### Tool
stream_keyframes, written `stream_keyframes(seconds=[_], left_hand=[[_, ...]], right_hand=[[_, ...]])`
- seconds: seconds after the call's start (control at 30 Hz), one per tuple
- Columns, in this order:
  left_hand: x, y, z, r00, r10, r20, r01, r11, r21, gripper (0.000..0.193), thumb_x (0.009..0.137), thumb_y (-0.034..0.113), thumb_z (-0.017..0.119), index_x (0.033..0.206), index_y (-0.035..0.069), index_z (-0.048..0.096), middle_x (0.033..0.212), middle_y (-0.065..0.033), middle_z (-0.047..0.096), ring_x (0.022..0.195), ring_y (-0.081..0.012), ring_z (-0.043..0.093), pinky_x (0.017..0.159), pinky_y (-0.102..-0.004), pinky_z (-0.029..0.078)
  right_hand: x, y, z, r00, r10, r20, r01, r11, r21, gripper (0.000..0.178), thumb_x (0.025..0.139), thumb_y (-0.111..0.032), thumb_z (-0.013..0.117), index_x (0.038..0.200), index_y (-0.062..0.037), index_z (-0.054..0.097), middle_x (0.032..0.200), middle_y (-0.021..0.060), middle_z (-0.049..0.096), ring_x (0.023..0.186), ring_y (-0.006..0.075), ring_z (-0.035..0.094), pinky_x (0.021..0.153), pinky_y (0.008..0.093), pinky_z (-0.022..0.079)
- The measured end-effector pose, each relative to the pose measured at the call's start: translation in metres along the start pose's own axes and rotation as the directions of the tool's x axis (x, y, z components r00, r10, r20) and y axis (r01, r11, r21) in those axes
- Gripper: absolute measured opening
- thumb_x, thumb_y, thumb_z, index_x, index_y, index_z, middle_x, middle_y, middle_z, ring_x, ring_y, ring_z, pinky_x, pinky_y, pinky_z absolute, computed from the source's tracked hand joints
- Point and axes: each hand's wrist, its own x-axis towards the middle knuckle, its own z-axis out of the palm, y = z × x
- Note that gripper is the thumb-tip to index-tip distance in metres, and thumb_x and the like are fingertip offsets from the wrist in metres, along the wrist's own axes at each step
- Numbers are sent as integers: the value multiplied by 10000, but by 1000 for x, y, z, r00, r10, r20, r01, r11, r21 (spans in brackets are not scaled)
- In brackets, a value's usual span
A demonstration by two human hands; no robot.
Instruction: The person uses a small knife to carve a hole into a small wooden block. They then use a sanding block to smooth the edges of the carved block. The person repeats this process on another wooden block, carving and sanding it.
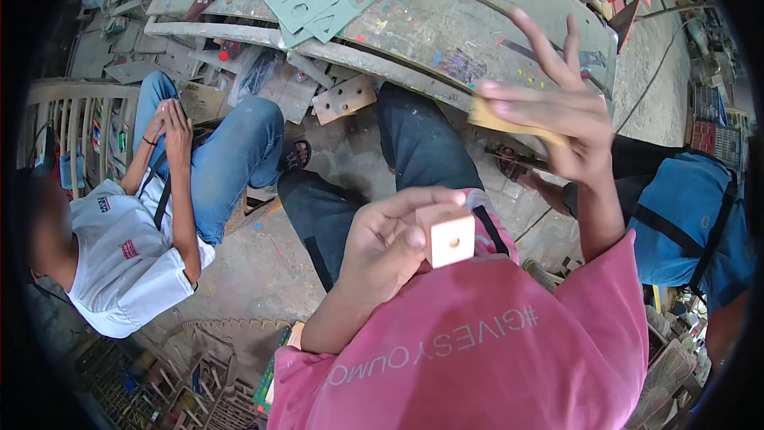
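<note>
Left hand [380, 240], turned inward at lower centre: thumb and fingers pinch a wooden block [451, 239] at their tips, its holed face exposed, its rear hidden. Right hand [569, 115], raised and blurred: two fingers spread upward, the others gripping a partly covered tan sheet [488, 117]. Beyond, a workbench [430, 28], cut off above.

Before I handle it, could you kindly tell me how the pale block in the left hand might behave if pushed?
The pale block would probably slide rather than roll, given its flat faces and squared edges. It is likely stiff, as no dent shows where the left hand grips it.
</note>
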Motion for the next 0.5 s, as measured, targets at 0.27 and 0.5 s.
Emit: stream_keyframes(seconds=[0.27,0.5], left_hand=[[13,-6,-4,999,12,35,-3,970,-244,634,918,238,643,1390,-59,342,1112,-186,546,1010,-270,538,905,-370,453],[32,-24,-2,988,-147,46,149,987,-67,593,900,81,651,1386,-58,340,1240,-191,575,1136,-221,576,977,-350,462]], right_hand=[[-95,-24,65,687,724,-59,-296,353,887,215,903,-160,538,893,44,605,665,125,565,468,134,463,593,319,488],[-67,-74,34,779,626,-35,-475,625,619,503,667,-169,839,1093,24,656,838,115,705,729,189,675,687,288,515]])
